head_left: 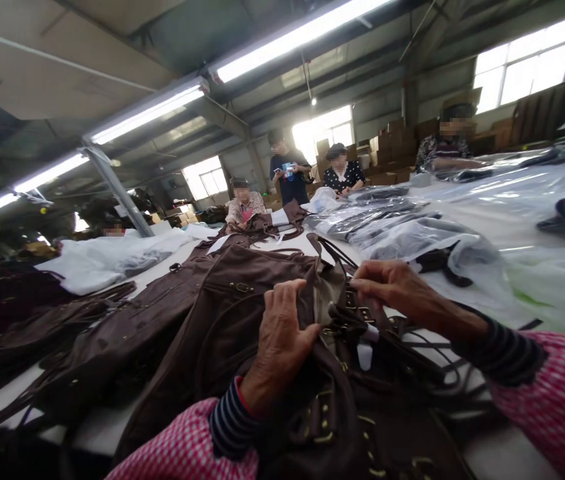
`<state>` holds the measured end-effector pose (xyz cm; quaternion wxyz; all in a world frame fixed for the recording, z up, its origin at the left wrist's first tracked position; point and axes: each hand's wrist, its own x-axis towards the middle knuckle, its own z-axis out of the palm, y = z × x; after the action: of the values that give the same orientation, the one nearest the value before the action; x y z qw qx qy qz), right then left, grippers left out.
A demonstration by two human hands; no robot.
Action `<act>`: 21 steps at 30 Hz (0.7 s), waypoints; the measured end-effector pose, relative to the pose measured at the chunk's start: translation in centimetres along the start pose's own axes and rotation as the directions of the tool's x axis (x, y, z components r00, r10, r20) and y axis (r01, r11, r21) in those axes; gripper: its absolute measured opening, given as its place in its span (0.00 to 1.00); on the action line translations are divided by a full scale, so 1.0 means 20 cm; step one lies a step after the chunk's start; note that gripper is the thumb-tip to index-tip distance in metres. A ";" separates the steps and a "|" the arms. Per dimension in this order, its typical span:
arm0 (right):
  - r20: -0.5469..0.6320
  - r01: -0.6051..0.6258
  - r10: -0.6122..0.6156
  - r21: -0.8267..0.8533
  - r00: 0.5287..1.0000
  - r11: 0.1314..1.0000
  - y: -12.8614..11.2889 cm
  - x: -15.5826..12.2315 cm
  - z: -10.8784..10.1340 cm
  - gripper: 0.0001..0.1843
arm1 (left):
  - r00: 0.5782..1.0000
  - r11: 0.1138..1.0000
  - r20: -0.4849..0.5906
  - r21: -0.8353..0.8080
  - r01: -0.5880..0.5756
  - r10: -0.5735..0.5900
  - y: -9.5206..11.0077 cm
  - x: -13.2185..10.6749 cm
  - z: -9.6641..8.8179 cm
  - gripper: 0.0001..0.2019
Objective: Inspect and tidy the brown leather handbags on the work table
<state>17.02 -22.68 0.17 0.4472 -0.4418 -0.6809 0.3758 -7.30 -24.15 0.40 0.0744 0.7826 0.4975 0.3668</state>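
A dark brown handbag (242, 313) with brass fittings and straps lies in front of me on a white table (502, 453). My left hand (279, 340) rests on the bag near its opening, fingers curled over the fabric edge. My right hand (392, 287) is closed, pinching the bag's rim at the opening beside a beige lining (327, 297). A small white tag (365, 353) hangs among the straps below my right hand. Both sleeves are pink checked with striped cuffs.
More brown bags (112, 333) are piled to the left. Bags wrapped in clear plastic (412, 233) cover the table to the right. White wrapping (102, 263) lies at the back left. Several people (289, 173) stand or sit at the far end, with cardboard boxes behind.
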 end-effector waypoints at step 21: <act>0.214 0.164 -0.058 -0.521 0.975 0.838 -0.19 0.04 -0.07 0.13 | 0.991 0.984 0.064 0.147 0.105 -0.115 0.22 0.23 -0.24 0.07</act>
<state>17.11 -23.09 4.23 0.2603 -0.4706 -0.8226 0.1847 -6.03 -23.76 8.22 0.0560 0.7700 0.5620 0.2968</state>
